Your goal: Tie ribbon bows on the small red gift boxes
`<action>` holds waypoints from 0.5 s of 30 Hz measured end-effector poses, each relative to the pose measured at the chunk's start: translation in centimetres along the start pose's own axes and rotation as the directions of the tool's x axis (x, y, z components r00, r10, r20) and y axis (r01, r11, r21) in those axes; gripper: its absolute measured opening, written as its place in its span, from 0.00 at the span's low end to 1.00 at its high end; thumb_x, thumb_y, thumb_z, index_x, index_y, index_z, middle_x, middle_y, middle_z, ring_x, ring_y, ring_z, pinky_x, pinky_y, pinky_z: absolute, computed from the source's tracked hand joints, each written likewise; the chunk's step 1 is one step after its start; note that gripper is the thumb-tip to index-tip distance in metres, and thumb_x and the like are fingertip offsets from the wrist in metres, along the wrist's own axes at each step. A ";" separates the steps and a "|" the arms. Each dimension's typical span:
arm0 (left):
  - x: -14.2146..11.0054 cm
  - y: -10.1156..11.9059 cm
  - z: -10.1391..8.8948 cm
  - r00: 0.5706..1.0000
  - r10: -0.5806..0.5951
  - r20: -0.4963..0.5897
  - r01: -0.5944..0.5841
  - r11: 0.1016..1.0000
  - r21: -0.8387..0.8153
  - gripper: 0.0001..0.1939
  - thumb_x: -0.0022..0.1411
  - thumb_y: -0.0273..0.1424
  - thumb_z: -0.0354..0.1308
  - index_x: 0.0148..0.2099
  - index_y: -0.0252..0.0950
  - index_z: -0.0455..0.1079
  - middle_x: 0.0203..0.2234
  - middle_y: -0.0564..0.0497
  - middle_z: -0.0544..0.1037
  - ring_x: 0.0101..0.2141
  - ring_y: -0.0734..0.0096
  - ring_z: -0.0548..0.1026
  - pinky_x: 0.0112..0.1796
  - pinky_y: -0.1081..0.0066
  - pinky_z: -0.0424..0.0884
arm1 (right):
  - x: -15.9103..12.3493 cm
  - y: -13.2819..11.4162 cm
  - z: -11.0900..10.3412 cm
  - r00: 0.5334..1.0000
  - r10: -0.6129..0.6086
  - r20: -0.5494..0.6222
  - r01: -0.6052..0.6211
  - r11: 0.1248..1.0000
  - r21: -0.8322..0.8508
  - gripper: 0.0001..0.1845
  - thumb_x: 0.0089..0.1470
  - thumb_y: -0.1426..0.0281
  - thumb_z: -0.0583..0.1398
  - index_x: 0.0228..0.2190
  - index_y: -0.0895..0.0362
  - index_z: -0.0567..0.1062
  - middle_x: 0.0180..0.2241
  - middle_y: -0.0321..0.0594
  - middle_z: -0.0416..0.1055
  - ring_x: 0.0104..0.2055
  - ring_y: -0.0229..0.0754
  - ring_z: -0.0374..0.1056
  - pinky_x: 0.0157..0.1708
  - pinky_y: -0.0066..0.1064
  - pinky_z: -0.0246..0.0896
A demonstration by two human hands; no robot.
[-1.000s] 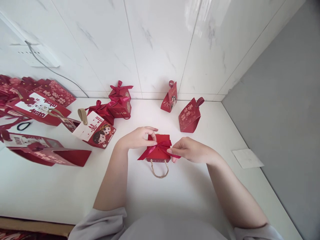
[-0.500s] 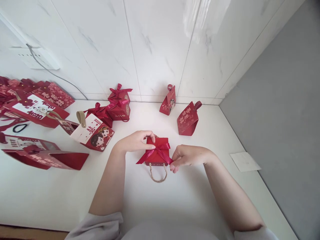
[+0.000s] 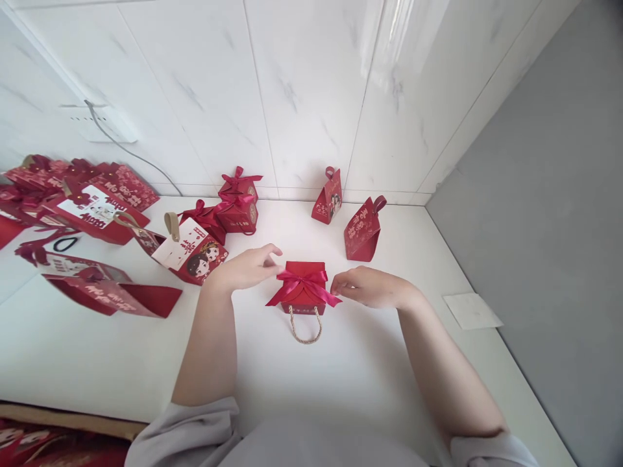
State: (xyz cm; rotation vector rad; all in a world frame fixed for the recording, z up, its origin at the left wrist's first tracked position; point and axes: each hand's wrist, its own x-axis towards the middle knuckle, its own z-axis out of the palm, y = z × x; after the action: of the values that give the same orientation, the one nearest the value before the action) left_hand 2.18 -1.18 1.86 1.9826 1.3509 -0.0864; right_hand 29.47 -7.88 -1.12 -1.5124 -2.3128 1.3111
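Observation:
A small red gift box (image 3: 304, 306) stands on the white table in front of me, tied on top with a shiny crimson ribbon bow (image 3: 302, 280). Its twisted rope handle (image 3: 306, 338) hangs down toward me. At the box's left side my left hand (image 3: 248, 267) is open, thumb and forefinger apart and empty, the fingertips close to the bow's left loop. My right hand (image 3: 372, 286) hovers just right of the bow, its fingers loosely bent with nothing visible in them. Both ribbon tails spread freely over the front of the box.
Two red triangular boxes (image 3: 363, 230) stand toward the wall at right. Ribbon-tied red boxes (image 3: 238, 211) and several printed gift boxes (image 3: 195, 253) crowd the left. A white flat square (image 3: 472, 311) lies by the right edge. A cable (image 3: 131, 152) hangs from the wall socket.
My left fingers have left the bow's knot and moved left. My right hand has let go of the ribbon's right tail and lifted slightly. The view has shifted a little.

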 end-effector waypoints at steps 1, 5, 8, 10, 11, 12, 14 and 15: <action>-0.3 0.0 -0.1 0.998 -0.052 -0.017 0.052 0.999 0.013 0.27 0.60 0.51 0.48 0.57 0.43 0.62 0.46 0.49 0.78 0.48 0.60 0.74 0.46 0.64 0.68 | 0.0 -0.3 0.3 0.998 -0.047 0.031 0.047 0.999 0.002 0.14 0.57 0.69 0.53 0.39 0.53 0.78 0.37 0.39 0.76 0.36 0.44 0.70 0.33 0.30 0.60; -2.0 0.1 -0.8 0.979 -0.137 -0.153 0.148 0.987 0.064 0.28 0.61 0.53 0.42 0.56 0.43 0.63 0.48 0.47 0.77 0.50 0.58 0.72 0.48 0.62 0.67 | 0.2 -1.4 1.3 0.912 -0.338 0.233 0.312 0.940 0.142 0.24 0.56 0.73 0.54 0.54 0.47 0.69 0.54 0.34 0.68 0.53 0.44 0.65 0.48 0.31 0.59; -3.2 0.3 -1.1 0.962 -0.141 -0.232 0.176 0.975 0.135 0.34 0.58 0.58 0.42 0.57 0.43 0.62 0.56 0.46 0.70 0.54 0.54 0.69 0.51 0.60 0.65 | 0.1 -1.8 1.8 0.905 -0.307 0.293 0.287 0.952 0.111 0.24 0.57 0.68 0.56 0.55 0.48 0.69 0.57 0.36 0.65 0.56 0.46 0.63 0.49 0.32 0.58; -3.7 0.4 -0.8 0.978 -0.067 -0.198 0.105 0.976 0.190 0.39 0.54 0.60 0.47 0.61 0.43 0.58 0.60 0.46 0.65 0.56 0.53 0.66 0.53 0.62 0.63 | 0.2 -2.1 2.2 0.921 -0.235 0.309 0.235 0.971 0.036 0.20 0.57 0.64 0.56 0.51 0.51 0.73 0.53 0.40 0.70 0.52 0.48 0.67 0.46 0.34 0.60; -3.7 0.4 -0.5 0.987 -0.016 -0.158 0.050 0.975 0.217 0.43 0.51 0.60 0.51 0.63 0.43 0.55 0.62 0.46 0.62 0.58 0.53 0.64 0.54 0.63 0.63 | 0.3 -2.3 2.4 0.919 -0.224 0.324 0.232 0.973 0.012 0.19 0.58 0.62 0.56 0.48 0.52 0.75 0.50 0.41 0.72 0.49 0.49 0.68 0.45 0.34 0.61; -3.6 0.3 0.0 0.994 0.029 -0.105 -0.003 0.971 0.240 0.48 0.47 0.59 0.56 0.65 0.43 0.52 0.63 0.46 0.60 0.59 0.53 0.63 0.54 0.64 0.62 | 0.5 -2.6 2.8 0.911 -0.229 0.342 0.244 0.970 -0.001 0.18 0.58 0.61 0.56 0.46 0.54 0.77 0.48 0.42 0.73 0.47 0.49 0.69 0.43 0.34 0.61; -3.4 0.1 1.3 0.997 0.073 -0.005 -0.069 0.959 0.274 0.58 0.39 0.56 0.63 0.68 0.43 0.45 0.64 0.45 0.57 0.60 0.51 0.60 0.55 0.65 0.62 | 1.3 -3.3 4.1 0.874 -0.275 0.400 0.300 0.954 -0.001 0.18 0.57 0.60 0.56 0.43 0.56 0.78 0.45 0.43 0.75 0.44 0.48 0.71 0.41 0.34 0.62; -3.3 0.0 2.1 0.997 0.070 0.019 -0.073 0.956 0.286 0.61 0.36 0.54 0.65 0.69 0.41 0.44 0.64 0.44 0.57 0.61 0.50 0.59 0.55 0.65 0.62 | 1.8 -3.6 5.0 0.842 -0.306 0.443 0.333 0.943 0.018 0.18 0.57 0.60 0.57 0.43 0.56 0.78 0.45 0.43 0.75 0.44 0.48 0.71 0.40 0.33 0.62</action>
State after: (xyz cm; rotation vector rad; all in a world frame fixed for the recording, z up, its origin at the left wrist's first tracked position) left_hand 1.41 -5.01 1.75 2.2662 1.3184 -0.2703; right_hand 23.56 -9.98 -2.44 -0.8333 -2.7358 1.6265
